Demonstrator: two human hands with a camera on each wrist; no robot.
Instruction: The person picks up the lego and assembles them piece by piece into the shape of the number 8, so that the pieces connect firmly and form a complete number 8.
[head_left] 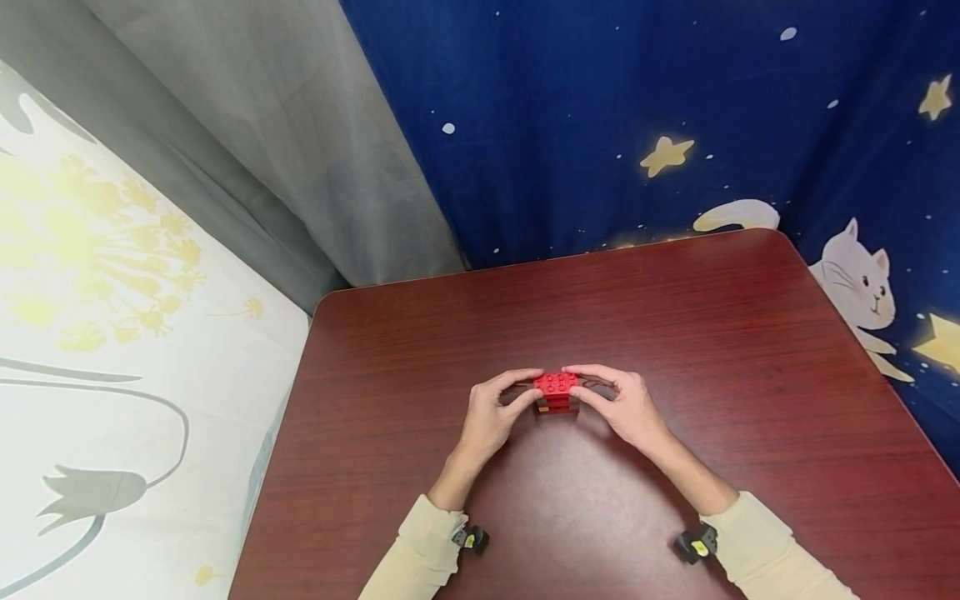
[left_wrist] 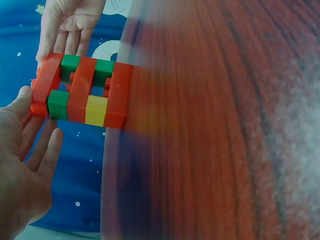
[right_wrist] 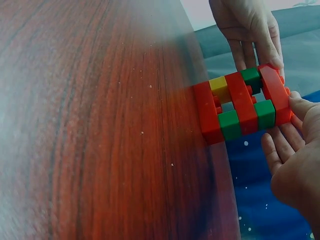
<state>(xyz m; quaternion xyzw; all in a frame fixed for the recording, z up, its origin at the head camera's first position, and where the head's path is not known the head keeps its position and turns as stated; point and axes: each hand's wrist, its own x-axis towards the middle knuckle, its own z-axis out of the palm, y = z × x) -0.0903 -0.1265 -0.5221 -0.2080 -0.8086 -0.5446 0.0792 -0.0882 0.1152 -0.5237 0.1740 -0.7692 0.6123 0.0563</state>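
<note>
A small tower of toy building bricks (head_left: 557, 403) stands upright on the dark red wooden table. Three long red bricks make its levels, and small bricks separate them at both ends. In the left wrist view, green bricks (left_wrist: 58, 105) and a yellow brick (left_wrist: 96, 110) sit between the red ones, leaving gaps in the middle. My left hand (head_left: 490, 412) pinches one end of the top red brick (head_left: 556, 383) between thumb and fingers. At the other end, my right hand (head_left: 628, 408) pinches the same brick. Studs show on its upper face.
The wooden table (head_left: 420, 342) has rounded far corners. Behind it hang a grey curtain (head_left: 300, 125) and a blue curtain (head_left: 585, 125) with stars and a white cat. A white floral surface (head_left: 150, 350) borders the left side. Each wrist wears a small black camera.
</note>
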